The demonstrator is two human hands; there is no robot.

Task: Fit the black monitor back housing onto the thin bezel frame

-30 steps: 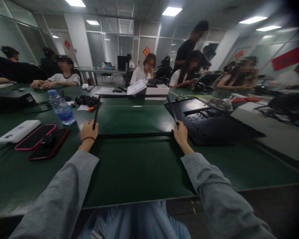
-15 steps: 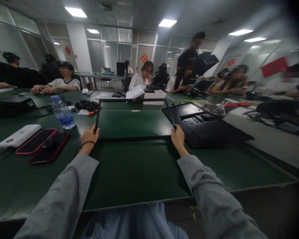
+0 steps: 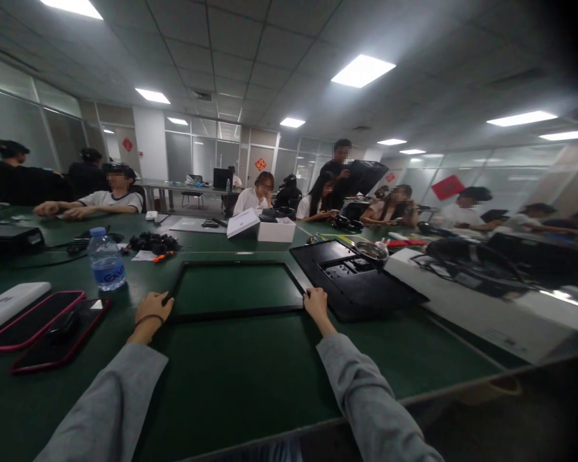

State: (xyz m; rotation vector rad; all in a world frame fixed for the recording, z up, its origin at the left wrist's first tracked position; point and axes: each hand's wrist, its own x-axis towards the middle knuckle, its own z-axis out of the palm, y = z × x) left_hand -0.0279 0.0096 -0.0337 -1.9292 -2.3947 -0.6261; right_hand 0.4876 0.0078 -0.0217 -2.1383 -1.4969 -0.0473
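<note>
Between my hands is a thin black rectangular frame (image 3: 241, 313), like a monitor bezel, flat at the green tabletop (image 3: 250, 378). Green table surface shows through its opening. My left hand (image 3: 151, 313), with a dark band on the wrist, is closed on the frame's left side near the near corner. On the opposite side, my right hand (image 3: 318, 304) grips the bar with the fingers curled over it. Just right of that hand lies a black back panel (image 3: 376, 298) with a recessed metal section.
To the left are a water bottle (image 3: 106, 264), a white power bank (image 3: 17, 305) and two red-edged phones (image 3: 41, 314). An open white box (image 3: 277, 231) stands beyond the frame. A long white box (image 3: 472, 301) with cables lies right. Several people sit around; one stands holding a black object.
The frame has gone from tilted up at its far side to lying flat, still between both hands. The camera view has tipped upward, showing more ceiling.
</note>
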